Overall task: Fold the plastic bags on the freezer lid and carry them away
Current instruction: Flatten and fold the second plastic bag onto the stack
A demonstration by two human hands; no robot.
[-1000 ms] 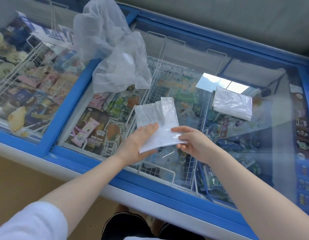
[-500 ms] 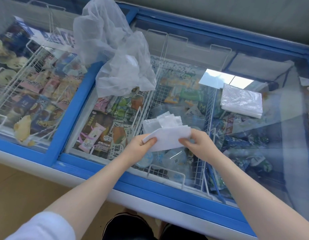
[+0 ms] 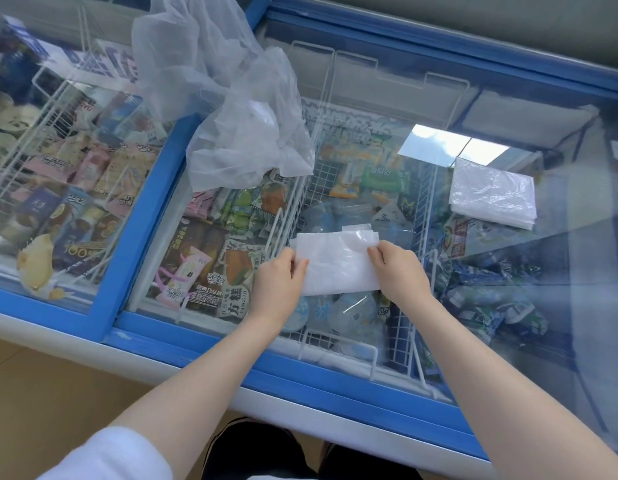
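Observation:
A folded translucent plastic bag point(image 3: 337, 263) lies flat on the glass freezer lid point(image 3: 387, 98), a small rectangle with its loose handle ends at the top right. My left hand point(image 3: 278, 284) pinches its left edge and my right hand point(image 3: 399, 271) pinches its right edge. A pile of crumpled unfolded plastic bags point(image 3: 228, 105) sits further back on the lid, over the blue frame bar. A neat stack of folded bags point(image 3: 492, 194) rests on the glass to the right.
The freezer has two sliding glass panels in blue frames point(image 3: 151, 209); white wire baskets with ice-cream packs show beneath. Its front rim point(image 3: 335, 389) runs just before my body. Tan floor point(image 3: 41, 393) lies at the lower left.
The bag went from a taller rectangle to a shorter, wider one: its near edge was lifted and folded over, and now both hands hold it flat at the sides.

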